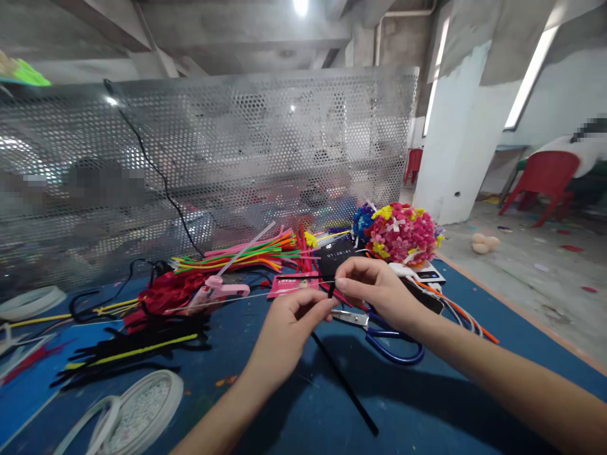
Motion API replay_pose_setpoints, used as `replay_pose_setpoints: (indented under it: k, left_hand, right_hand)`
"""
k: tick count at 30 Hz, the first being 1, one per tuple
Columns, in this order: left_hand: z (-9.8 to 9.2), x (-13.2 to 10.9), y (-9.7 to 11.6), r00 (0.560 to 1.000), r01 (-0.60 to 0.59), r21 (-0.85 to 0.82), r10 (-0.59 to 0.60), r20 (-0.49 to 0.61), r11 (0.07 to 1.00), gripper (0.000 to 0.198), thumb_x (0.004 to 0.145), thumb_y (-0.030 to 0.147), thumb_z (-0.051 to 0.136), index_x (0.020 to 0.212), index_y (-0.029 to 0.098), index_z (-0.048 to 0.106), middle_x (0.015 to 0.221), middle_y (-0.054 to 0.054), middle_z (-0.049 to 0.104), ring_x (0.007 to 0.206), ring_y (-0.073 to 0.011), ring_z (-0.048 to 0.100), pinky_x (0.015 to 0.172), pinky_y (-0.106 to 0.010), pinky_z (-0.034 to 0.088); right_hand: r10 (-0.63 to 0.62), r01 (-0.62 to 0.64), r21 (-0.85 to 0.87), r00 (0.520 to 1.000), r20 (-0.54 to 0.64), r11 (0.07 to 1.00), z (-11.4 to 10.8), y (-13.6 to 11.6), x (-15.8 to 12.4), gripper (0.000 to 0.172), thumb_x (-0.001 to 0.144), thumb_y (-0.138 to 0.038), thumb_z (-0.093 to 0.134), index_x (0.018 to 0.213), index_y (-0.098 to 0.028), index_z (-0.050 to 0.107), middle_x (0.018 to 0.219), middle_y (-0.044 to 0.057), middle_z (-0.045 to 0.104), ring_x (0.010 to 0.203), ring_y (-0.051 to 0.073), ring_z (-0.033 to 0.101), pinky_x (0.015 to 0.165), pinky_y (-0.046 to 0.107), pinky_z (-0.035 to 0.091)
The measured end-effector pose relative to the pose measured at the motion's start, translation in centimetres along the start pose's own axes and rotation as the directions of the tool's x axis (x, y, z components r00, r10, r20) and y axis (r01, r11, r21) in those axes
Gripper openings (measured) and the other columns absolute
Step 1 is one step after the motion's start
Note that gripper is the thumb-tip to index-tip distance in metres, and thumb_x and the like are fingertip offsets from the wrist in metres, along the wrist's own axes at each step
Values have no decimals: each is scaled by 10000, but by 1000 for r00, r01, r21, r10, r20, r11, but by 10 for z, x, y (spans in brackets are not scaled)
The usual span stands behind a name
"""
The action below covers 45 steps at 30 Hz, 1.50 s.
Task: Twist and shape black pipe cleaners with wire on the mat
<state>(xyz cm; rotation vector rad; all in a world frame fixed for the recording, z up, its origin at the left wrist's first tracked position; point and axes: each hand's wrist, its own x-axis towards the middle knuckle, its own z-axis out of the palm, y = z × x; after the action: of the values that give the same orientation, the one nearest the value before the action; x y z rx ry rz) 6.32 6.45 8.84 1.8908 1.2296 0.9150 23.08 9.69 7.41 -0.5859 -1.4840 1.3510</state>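
Above the blue table, both my hands pinch a bent black pipe cleaner. My left hand is closed on it from below, thumb against fingers. From the upper right, my right hand pinches its top end. One black length slants down from beneath my left hand toward the table's front, and a thin pale wire stretches left from my fingertips. Scissors with blue handles lie under my right hand, their blades close to my left fingertips. Whether all the black lengths are one piece, I cannot tell.
A pink glue gun, colourful pipe cleaners and a black bundle lie to the left. Tape rolls sit front left. A fluffy flower bouquet and a black timer display stand behind my hands, before a perforated metal screen.
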Motion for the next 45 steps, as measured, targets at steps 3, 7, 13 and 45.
replay_pose_setpoints:
  k: [3,7,13,45]
  left_hand:
    - [8,-10,3,979,-152,360,190,-73,920,271,894,290,433,743,166,622,726,-14,617,667,-143,565,623,-244,432]
    - [0,-19,3,932,-264,730,362,24,630,234,895,168,399,939,162,628,871,-66,648,767,-203,617,666,-305,475]
    - [-31,-12,14,945,-326,582,276,176,745,183,885,192,473,913,203,654,867,-14,665,793,-161,612,704,-252,457]
    - [-19,-16,21,975,-203,286,168,144,936,298,909,321,431,734,191,635,625,20,621,531,-102,543,511,-180,406]
  right_hand:
    - [-107,80,-249,990,-94,965,4,3,-1,78,786,-213,602,748,-146,593,651,-23,573,569,72,509,523,182,385]
    - [-264,215,-618,965,13,756,2,0,-5,132,801,-115,563,847,-169,674,778,17,645,714,112,572,646,218,421]
    - [-68,318,-679,927,369,661,-9,-25,-9,136,775,-90,595,815,-158,707,736,10,672,662,97,581,618,189,415]
    - [97,-95,-20,968,232,995,-4,-29,-10,138,753,-271,652,761,-134,636,584,-31,571,464,49,453,440,161,358]
